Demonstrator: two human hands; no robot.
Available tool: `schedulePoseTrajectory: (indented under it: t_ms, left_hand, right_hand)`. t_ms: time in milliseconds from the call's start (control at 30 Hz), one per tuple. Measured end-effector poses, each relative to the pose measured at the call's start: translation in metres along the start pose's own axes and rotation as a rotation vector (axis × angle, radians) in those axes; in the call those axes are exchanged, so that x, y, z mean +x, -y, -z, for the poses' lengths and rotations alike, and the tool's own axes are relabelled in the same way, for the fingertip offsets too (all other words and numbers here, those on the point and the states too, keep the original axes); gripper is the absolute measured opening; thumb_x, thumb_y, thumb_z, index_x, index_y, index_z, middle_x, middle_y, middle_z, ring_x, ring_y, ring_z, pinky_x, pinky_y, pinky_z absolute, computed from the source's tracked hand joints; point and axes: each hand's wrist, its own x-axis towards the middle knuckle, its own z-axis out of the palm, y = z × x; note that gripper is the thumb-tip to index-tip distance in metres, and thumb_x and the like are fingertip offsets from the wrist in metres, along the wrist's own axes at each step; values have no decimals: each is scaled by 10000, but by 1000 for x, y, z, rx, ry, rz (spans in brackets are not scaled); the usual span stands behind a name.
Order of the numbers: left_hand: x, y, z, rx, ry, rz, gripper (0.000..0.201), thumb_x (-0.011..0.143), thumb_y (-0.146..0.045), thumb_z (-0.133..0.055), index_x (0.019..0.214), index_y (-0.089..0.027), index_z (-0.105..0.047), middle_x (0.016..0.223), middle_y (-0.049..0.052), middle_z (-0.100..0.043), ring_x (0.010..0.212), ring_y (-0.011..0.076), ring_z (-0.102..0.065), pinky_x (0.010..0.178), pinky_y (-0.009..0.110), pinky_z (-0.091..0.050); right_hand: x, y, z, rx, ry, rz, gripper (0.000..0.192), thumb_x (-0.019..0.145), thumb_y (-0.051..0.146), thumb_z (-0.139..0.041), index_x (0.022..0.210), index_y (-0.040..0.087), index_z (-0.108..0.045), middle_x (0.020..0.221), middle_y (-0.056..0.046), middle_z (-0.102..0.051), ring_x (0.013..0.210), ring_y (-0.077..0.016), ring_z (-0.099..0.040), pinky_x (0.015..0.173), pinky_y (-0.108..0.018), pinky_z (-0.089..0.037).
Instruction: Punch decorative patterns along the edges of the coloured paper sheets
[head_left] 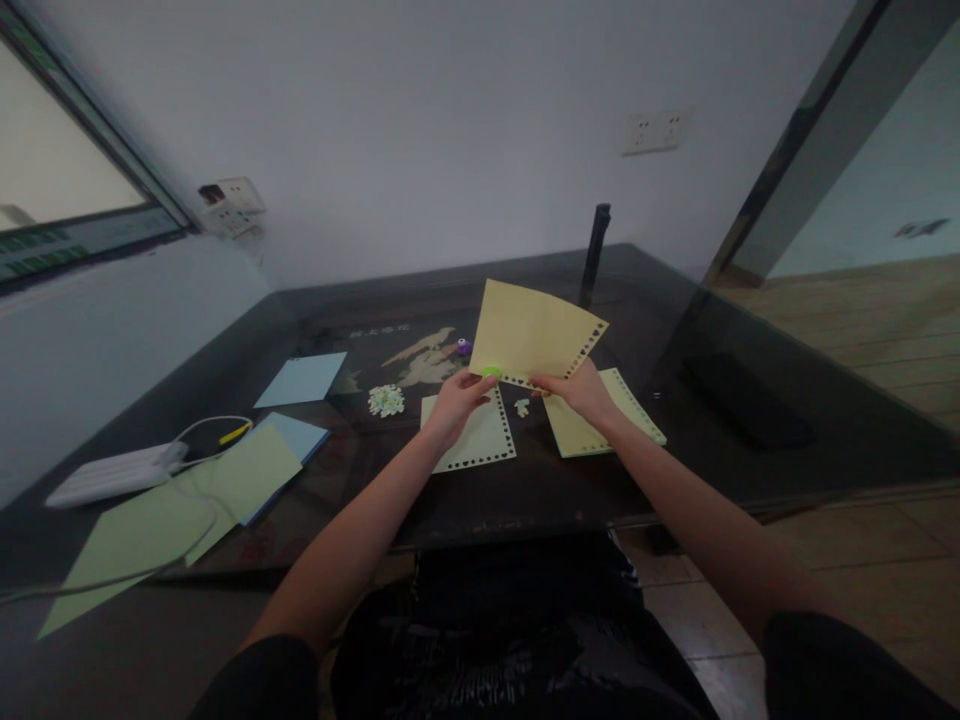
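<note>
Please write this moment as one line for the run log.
left hand: green punch at sheet edge | right hand: holds yellow sheet raised | table: two punched sheets, confetti pile

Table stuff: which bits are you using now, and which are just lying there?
In use:
yellow sheet, held by left hand and right hand
green punch on its edge

Lying about:
punched sheets
purple punch
paper bits
blue papers
power strip

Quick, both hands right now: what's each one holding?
Left hand: closed on a small green punch at the yellow sheet's lower edge.
Right hand: pinching the same sheet's edge.
</note>
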Motion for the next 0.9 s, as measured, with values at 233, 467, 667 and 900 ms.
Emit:
schedulePoseTrajectory:
  t_ms: [233,467,667,900]
  left_hand:
    - [1,2,1,44,-26,-18,317,630,-356,-759,857,-154,-667,911,72,-658,773,138,-563,685,261,-396]
    - [2,2,2,70,-9,-34,321,645,-356,-750,885,-159,-668,938,77,-660,792,144,-565,693,266,-391]
    - [4,4,3,97,-3,-50,332,656,-365,-740,902,-154,-666,954,87,-664,798,150,-568,685,271,-389]
    - [4,6,4,101,10,-57,325,664,-357,-736,909,-156,-663,955,88,-664,795,148,-565,690,272,-387]
  right_hand:
    - [3,-5,2,-46,16,30,409,612,261,-728,986,110,-660,915,-136,-712,852,-277,-674,680,-378,-571]
    - [2,-5,1,4,19,52,407,603,260,-736,976,118,-658,1002,-135,-698,844,-268,-677,669,-372,-582]
    - [2,-4,1,-10,22,29,415,597,275,-742,974,120,-661,972,-133,-706,836,-274,-678,650,-365,-584]
    - [1,-3,1,10,22,43,451,595,265,-739,1010,117,-648,991,-136,-701,837,-274,-679,671,-388,-581]
